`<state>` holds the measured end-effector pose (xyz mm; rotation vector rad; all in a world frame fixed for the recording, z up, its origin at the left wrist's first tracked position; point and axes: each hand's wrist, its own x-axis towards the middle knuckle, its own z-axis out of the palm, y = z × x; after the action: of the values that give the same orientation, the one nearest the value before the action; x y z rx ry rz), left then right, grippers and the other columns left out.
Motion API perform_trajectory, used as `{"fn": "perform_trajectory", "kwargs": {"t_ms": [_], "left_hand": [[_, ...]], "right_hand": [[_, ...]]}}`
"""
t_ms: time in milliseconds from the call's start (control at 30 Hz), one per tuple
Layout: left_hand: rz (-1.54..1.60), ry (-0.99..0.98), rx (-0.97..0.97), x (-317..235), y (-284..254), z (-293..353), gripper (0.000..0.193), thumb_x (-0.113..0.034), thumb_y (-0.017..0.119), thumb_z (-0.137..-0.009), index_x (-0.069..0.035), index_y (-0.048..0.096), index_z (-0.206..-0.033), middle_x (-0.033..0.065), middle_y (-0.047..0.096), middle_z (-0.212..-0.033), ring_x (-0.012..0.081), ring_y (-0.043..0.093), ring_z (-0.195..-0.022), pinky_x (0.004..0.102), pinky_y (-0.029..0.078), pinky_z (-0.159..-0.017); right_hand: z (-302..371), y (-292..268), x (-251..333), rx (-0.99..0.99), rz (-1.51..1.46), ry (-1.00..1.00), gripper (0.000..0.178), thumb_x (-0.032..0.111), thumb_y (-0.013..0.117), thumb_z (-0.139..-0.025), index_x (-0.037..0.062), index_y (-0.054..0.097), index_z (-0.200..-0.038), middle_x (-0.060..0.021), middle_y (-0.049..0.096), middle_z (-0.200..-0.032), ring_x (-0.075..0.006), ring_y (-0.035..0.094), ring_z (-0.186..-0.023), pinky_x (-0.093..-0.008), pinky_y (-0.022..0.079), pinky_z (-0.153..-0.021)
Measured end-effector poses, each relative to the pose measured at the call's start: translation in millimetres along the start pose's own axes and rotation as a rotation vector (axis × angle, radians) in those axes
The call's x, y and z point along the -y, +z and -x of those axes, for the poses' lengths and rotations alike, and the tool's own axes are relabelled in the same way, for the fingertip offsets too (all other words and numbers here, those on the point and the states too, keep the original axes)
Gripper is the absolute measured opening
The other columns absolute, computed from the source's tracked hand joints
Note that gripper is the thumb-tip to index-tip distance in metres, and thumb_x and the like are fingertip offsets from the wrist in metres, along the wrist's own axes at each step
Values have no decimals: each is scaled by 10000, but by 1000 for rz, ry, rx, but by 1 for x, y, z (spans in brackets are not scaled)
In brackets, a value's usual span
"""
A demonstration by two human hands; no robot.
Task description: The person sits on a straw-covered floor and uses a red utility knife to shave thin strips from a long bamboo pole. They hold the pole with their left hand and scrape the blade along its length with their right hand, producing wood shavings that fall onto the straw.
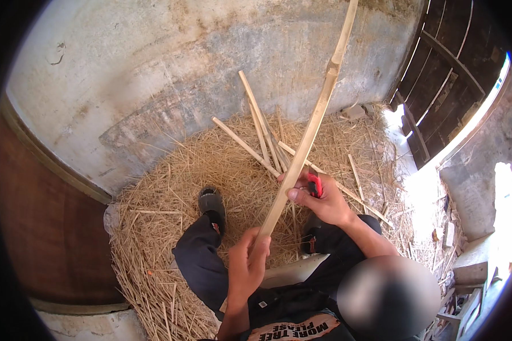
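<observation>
The strip (310,128) is a long, thin, pale yellow length of split bamboo with a slight step at a node near its upper part. It slants steeply from lower left to upper right, its top running out of the picture's upper edge. Its lower end sits in the left hand (246,267), and the right hand (323,200) meets it a little higher up. The knife (315,185), seen only as a red and black handle, is gripped in the right hand just beside the strip; its blade is hidden.
</observation>
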<state>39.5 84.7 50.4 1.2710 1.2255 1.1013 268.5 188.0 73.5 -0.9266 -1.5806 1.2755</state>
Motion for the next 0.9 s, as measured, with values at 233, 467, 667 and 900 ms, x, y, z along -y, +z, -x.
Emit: {"fn": "perform_trajectory", "kwargs": {"t_ms": [233, 467, 667, 900], "left_hand": [[-51, 30, -89, -12, 6, 3, 211, -164, 664, -1102, 22, 717, -1186, -10, 606, -748, 41, 516, -656, 257, 401, -572], [-11, 81, -120, -19, 8, 3, 199, -153, 663, -1102, 22, 689, -1192, 3, 601, -739, 50, 502, -640, 267, 401, -565], [-41, 138, -142, -17, 11, 3, 184, -156, 664, -1106, 13, 685, -1174, -10, 569, -716, 36, 476, -635, 267, 372, -548], [-82, 162, -155, -13, 9, 1, 180, -159, 665, -1110, 9, 687, -1170, -35, 541, -687, 11, 430, -599, 255, 311, -514]], "right_hand": [[14, -11, 11, -92, 397, -317, 402, 296, 763, -1029, 10, 665, -1293, -120, 698, -919, -220, 725, -824, -356, 568, -745], [17, 1, 7, -67, 730, -632, 375, 329, 876, -892, 79, 737, -1134, -52, 687, -849, -264, 681, -660, -379, 533, -583], [20, 9, 9, -132, 833, -669, 382, 332, 913, -830, 101, 775, -1101, -12, 633, -775, -210, 650, -611, -346, 507, -533], [23, 13, 9, -199, 916, -668, 351, 335, 920, -820, 116, 797, -1065, 8, 581, -722, -177, 620, -573, -331, 494, -513]]}}
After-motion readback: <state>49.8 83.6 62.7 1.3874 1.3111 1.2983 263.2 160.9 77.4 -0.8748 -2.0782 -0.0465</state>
